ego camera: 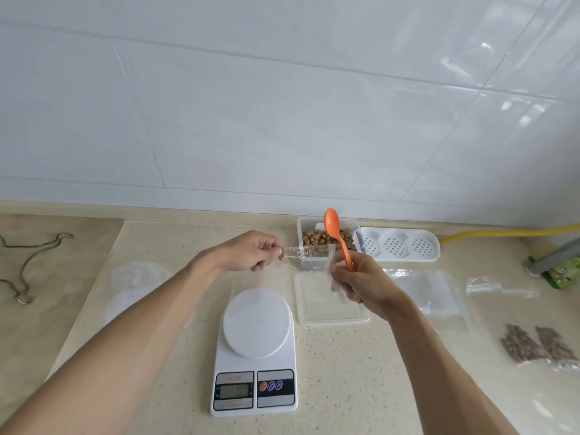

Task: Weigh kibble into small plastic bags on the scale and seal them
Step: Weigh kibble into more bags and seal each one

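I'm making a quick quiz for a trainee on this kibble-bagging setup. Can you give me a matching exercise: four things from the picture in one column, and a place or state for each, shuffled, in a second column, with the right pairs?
Things:
1. orange spoon
2. scale
3. filled kibble bags
4. clear container of kibble

Places or states:
A. lying on the counter at the far right
B. held in the right hand, bowl end up
C. at the back by the wall, lid off
D. nothing on its round platform, in front of the person

Pairs: 1-B, 2-D, 3-A, 4-C
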`<control>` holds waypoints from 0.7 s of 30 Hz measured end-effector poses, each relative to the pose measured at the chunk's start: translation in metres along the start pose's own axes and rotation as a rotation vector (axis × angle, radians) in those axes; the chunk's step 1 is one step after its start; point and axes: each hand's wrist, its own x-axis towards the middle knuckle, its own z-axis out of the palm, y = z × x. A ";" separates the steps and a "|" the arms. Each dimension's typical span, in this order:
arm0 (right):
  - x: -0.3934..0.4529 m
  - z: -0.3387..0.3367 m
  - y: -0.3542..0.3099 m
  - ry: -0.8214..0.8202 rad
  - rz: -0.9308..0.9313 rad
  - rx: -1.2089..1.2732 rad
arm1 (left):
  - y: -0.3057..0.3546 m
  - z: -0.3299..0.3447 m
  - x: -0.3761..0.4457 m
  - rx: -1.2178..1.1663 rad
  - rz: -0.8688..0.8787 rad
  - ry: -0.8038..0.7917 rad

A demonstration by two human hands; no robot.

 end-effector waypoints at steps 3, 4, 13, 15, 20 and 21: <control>0.007 0.003 0.000 0.075 0.036 0.087 | -0.009 0.002 0.013 0.165 0.026 0.079; 0.012 0.005 0.001 0.123 0.053 0.090 | -0.009 0.005 0.017 0.245 0.035 0.113; 0.061 0.021 0.009 0.245 0.122 0.084 | 0.001 0.038 0.051 0.737 0.218 0.051; 0.072 0.020 0.012 0.271 0.129 0.115 | -0.004 0.033 0.058 0.619 0.262 0.150; 0.089 0.001 0.019 0.445 0.215 -0.006 | -0.020 0.015 0.076 0.586 0.270 0.258; 0.092 -0.005 0.021 0.461 0.241 -0.060 | -0.025 0.014 0.080 0.601 0.268 0.268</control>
